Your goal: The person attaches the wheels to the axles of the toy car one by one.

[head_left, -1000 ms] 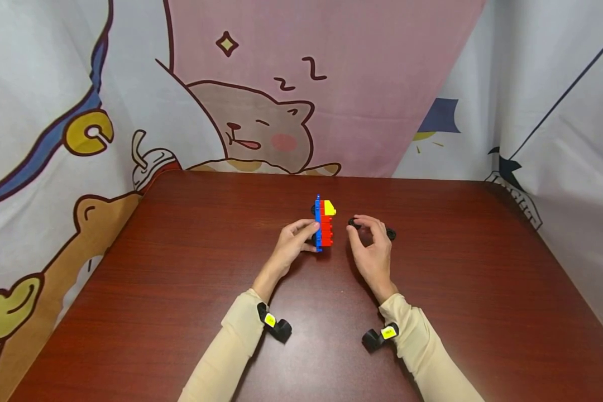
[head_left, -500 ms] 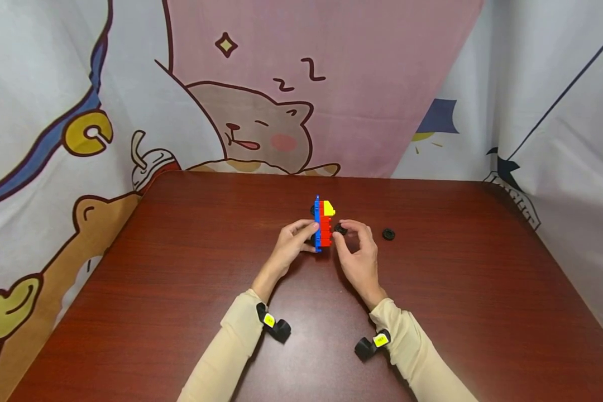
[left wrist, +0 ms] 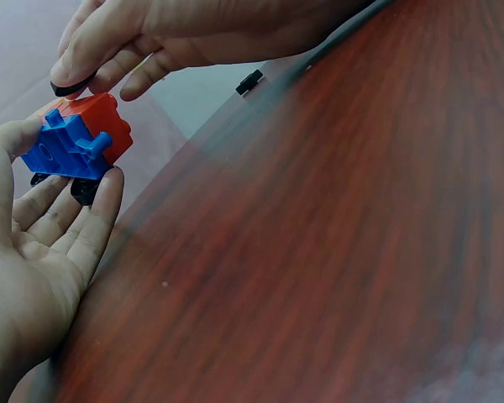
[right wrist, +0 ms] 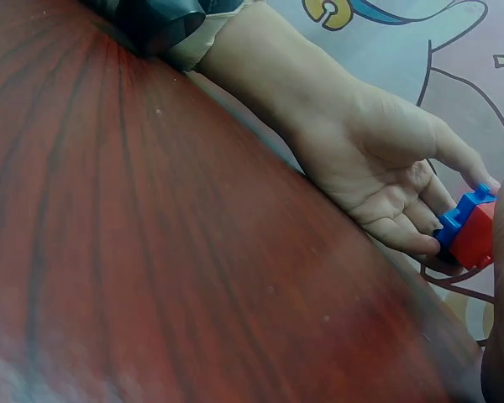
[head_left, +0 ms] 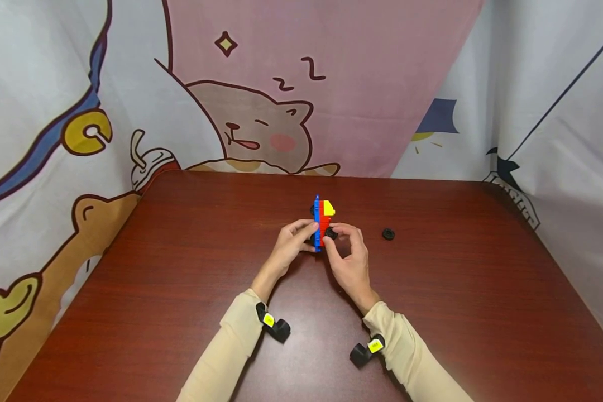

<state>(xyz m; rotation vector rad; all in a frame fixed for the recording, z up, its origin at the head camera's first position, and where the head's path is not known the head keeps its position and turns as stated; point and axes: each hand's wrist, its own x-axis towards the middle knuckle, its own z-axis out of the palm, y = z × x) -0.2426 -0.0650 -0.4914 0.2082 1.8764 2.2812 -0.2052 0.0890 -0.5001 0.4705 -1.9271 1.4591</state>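
Toward the far edge of the table (head_left: 181, 290), block toy (head_left: 321, 223): held near the middle of the table's width, studs facing the right edge.
Left hand (head_left: 293, 240): gripping the blue base (head_left: 317, 212) between thumb and fingers.
Right hand (head_left: 349, 262): pinching a black wheel (head_left: 331, 233), just beside the red bricks (left wrist: 97, 109); cannot tell whether touching.
Yellow brick (head_left: 328, 209): mounted at the toy's far end.
Loose wheel (head_left: 388, 234): lying between the table's middle and right edge.
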